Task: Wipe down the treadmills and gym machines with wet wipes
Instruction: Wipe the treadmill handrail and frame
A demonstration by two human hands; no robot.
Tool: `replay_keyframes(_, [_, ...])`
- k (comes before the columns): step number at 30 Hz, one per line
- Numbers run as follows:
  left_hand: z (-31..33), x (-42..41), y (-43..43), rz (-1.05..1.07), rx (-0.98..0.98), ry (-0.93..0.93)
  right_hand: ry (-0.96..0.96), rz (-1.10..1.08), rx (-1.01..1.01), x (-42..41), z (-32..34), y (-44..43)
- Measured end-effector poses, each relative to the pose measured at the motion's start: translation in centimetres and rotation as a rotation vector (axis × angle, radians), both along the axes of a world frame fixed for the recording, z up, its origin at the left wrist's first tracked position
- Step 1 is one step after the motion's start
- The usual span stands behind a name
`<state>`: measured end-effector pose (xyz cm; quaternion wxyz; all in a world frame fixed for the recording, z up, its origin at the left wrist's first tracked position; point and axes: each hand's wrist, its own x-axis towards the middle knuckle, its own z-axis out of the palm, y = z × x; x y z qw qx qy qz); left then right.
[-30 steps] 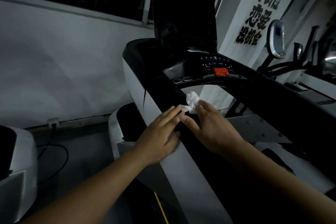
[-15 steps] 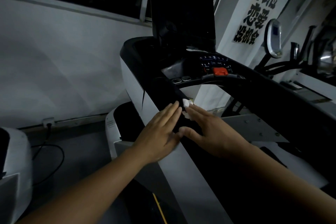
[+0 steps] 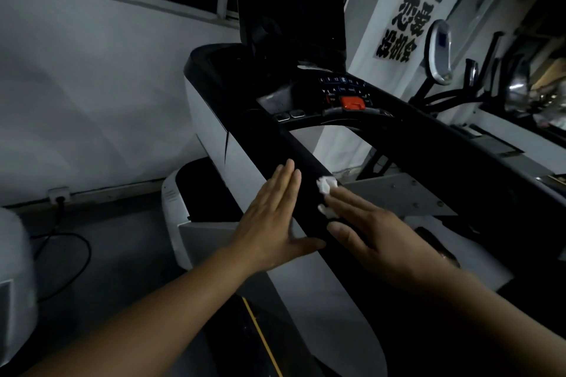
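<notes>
The treadmill's long black side rail (image 3: 306, 162) runs from centre toward 12 o'clock. The flat left hand (image 3: 269, 223) rests on the rail's 9 o'clock edge. The flat right hand (image 3: 376, 239) lies beside it at 3 o'clock, fingertips pressing a crumpled white wet wipe (image 3: 327, 185) onto the rail. Behind them, at 12 o'clock, sits the black button-covered console (image 3: 337, 92). A white wall socket (image 3: 58, 194) is at 9 o'clock and a silver-framed exercise machine (image 3: 439, 52) at 2 o'clock.

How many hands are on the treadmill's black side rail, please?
2: the left hand lies flat along the side rail; the right hand presses the wet wipe onto it.
</notes>
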<state>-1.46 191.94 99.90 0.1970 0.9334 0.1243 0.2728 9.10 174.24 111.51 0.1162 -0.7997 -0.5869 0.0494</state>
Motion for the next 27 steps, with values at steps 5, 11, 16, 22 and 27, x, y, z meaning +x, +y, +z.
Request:
replay_keyframes(5, [0.2,-0.5,-4.1,0.013,-0.023,0.005,-0.035,-0.063,0.064,0.1,-0.5,-3.9])
replay_keyframes(11, [-0.1,-1.4,-9.7,0.014,-0.008,0.019,-0.183,0.072,-0.030,-0.8,-2.2,-10.6])
replay_keyframes(16, [-1.1,-2.2,-14.9,0.036,-0.029,0.023,-0.127,0.063,0.072,-1.6,-3.0,-14.6])
replay_keyframes(22, [-2.1,-3.1,-19.7,0.044,-0.043,0.028,-0.327,0.271,0.237,-0.6,-5.2,-21.2])
replay_keyframes(27, [-2.9,-3.4,-23.6,0.047,-0.014,-0.003,-0.343,0.328,0.425,-2.1,-7.7,-24.3])
